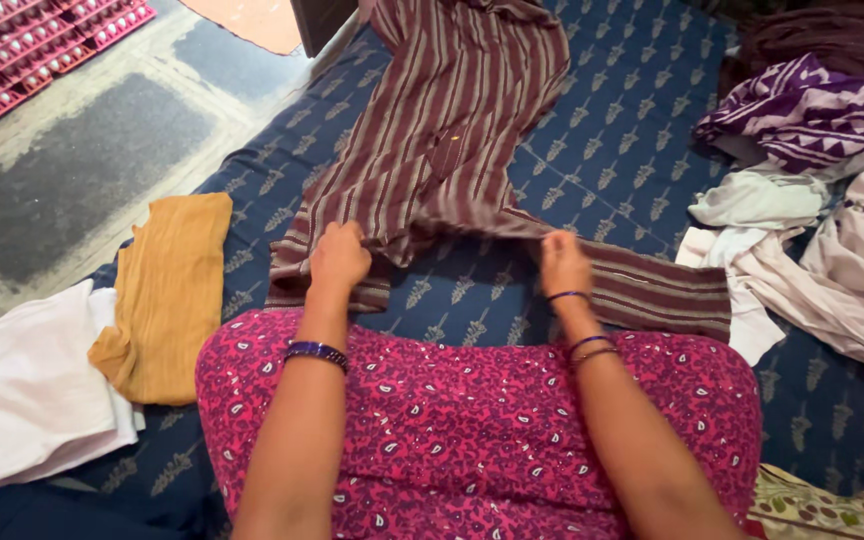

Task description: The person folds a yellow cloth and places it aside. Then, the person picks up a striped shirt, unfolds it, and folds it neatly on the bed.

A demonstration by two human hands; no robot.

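At the far left, a folded white cloth lies at the edge of the blue patterned bedsheet, with a folded mustard-yellow cloth just beside it and partly overlapping it; both look set aside as finished pieces, flat and squared off. Beyond them, at the top left, pink plastic crates stand on the floor; their contents cannot be made out. The left hand is clenched on the near edge of the brown striped garment, pinching a fold of it. That garment lies spread on the sheet straight ahead of the person, its length running away from the pink printed lap, which suggests it was laid flat so its edges can be matched. The right hand grips the same edge further along, fingers curled onto the cloth. At the right, a loose heap of white and purple-patterned clothes sits unfolded.
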